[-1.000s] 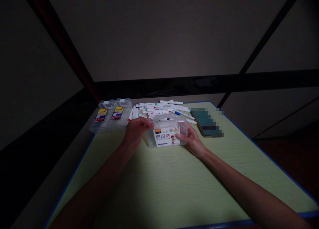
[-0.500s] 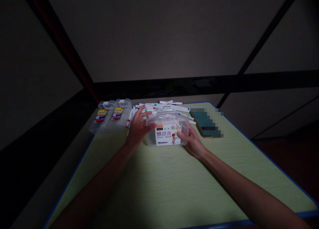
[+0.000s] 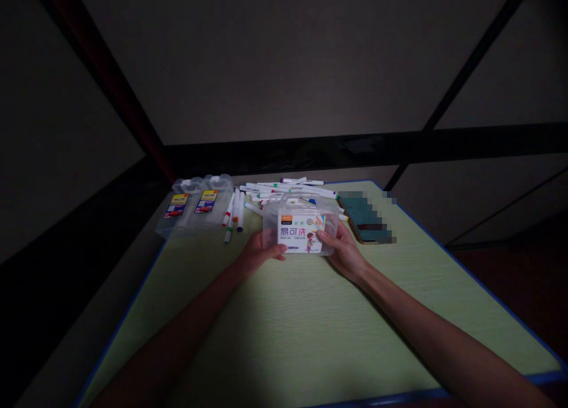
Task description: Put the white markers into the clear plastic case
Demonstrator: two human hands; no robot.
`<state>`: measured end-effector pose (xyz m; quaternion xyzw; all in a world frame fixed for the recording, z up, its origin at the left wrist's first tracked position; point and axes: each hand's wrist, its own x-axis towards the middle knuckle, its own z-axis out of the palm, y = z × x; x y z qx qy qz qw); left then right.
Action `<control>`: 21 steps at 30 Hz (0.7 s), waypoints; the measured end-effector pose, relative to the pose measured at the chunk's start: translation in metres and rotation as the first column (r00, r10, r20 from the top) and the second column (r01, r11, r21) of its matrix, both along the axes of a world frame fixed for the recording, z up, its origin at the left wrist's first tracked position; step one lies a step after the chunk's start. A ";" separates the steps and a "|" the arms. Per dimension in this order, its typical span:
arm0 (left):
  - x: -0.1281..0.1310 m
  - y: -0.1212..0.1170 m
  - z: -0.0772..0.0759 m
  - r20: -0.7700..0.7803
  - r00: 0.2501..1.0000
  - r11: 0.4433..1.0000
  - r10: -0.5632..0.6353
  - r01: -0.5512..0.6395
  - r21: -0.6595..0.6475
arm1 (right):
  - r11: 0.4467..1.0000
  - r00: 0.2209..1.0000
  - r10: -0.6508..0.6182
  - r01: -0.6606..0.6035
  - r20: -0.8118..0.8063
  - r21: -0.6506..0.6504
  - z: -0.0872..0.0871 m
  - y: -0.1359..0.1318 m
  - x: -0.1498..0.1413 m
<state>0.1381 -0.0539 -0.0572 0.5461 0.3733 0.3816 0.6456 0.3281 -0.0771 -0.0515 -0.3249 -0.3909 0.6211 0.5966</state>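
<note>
Two hands on one clear plastic carry case (image 3: 300,209), front toward the viewer, in the far half of a pale green surface (image 3: 306,325) edged in blue. With the left hand (image 3: 261,251), clasps the case's lower left corner, thumb along the bottom of a white label (image 3: 293,233), other fingers curled underneath and behind, largely hidden. With the right hand (image 3: 347,251), pinches the right side, thumb against the label and remaining fingers behind the clear plastic; cannot tell exactly how spread back there. Also cannot tell whether lifted slightly or resting on its base. On the label, an orange block, large Chinese characters and a cartoon child. Along the top, an arched handle (image 3: 295,196). Just behind, a loose pile of white markers (image 3: 288,189), partly visible through the plastic; to the left of these, a few more, with red, orange and green ends. Farther left, side by side, two clear cases (image 3: 189,204) bearing yellow-and-blue stickers. Right of the pile, a phone (image 3: 361,215), partly pixelated.
</note>
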 end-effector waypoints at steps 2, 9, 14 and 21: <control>0.000 0.000 0.000 -0.027 1.000 1.000 -0.005 0.005 -0.004 | 1.000 1.000 -0.009 0.009 0.017 0.000 -0.001 0.000 0.000; -0.002 -0.002 0.004 -0.049 0.998 0.999 -0.046 0.044 -0.029 | 0.995 0.996 -0.092 0.092 0.015 0.044 -0.002 0.003 0.006; -0.002 -0.002 0.002 -0.061 0.996 0.997 -0.072 0.072 -0.003 | 0.987 0.992 -0.129 0.128 0.004 0.092 0.002 0.006 0.012; -0.001 -0.002 0.002 -0.058 0.995 0.997 -0.082 0.081 -0.016 | 0.984 0.989 -0.149 0.147 0.016 0.101 0.006 0.003 0.013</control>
